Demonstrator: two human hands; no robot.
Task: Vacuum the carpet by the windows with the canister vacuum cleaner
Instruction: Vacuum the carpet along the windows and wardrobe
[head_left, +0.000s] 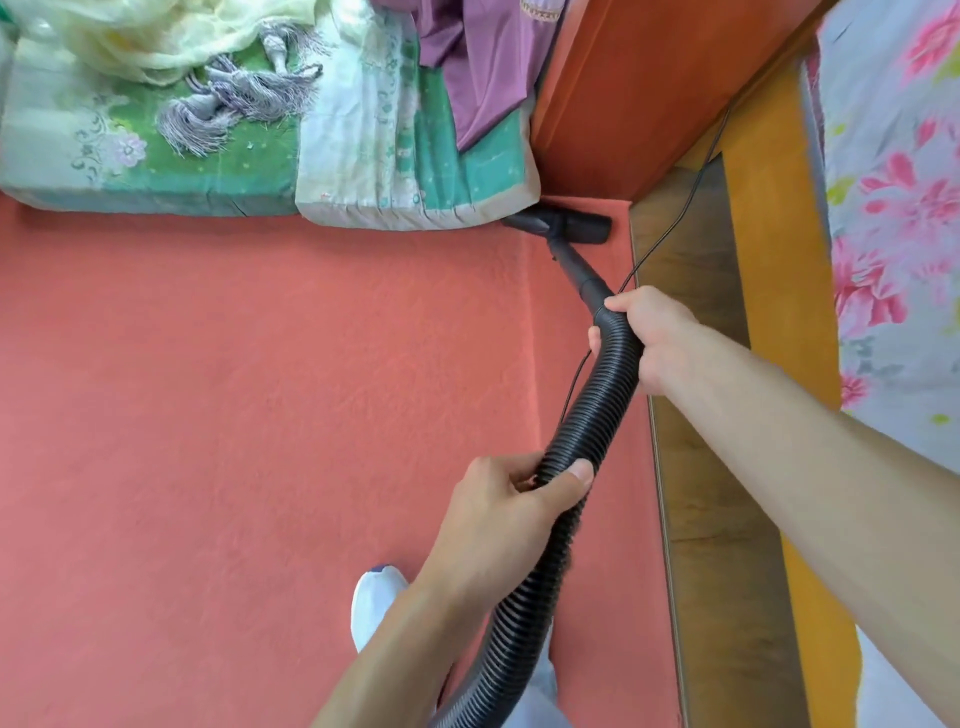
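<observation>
A pink carpet (234, 415) is seen over most of the floor. Green and white cushions (156, 171) are laid along its far edge, and an orange cabinet (649, 78) is set beside them on the right. A strip of wooden floor (691, 270) is seen along the carpet's right edge.

A long black ribbed hose (597, 395) is held over the right part of the carpet. It is stretched from the bottom, near the person, up and away to the far corner, with a soft bend.

Both arms are held out in front. The hose is gripped low down by the left hand (509, 509), with the thumb laid over the top and the fingers curled under. Farther along, the top end of the hose is gripped by the right hand (654, 343), with the fingers wrapped round it.

A stiff black tube (576, 265) is joined to the hose there and is pointed away and down. The floor head (571, 226) is laid flat on the carpet, turned sideways, in the corner between the cushions and the cabinet. Its left end is touched by the cushion's edge.

A white shoe (376, 597) is seen on the carpet. A thin black cord (670, 234) is run past the right hand.
</observation>
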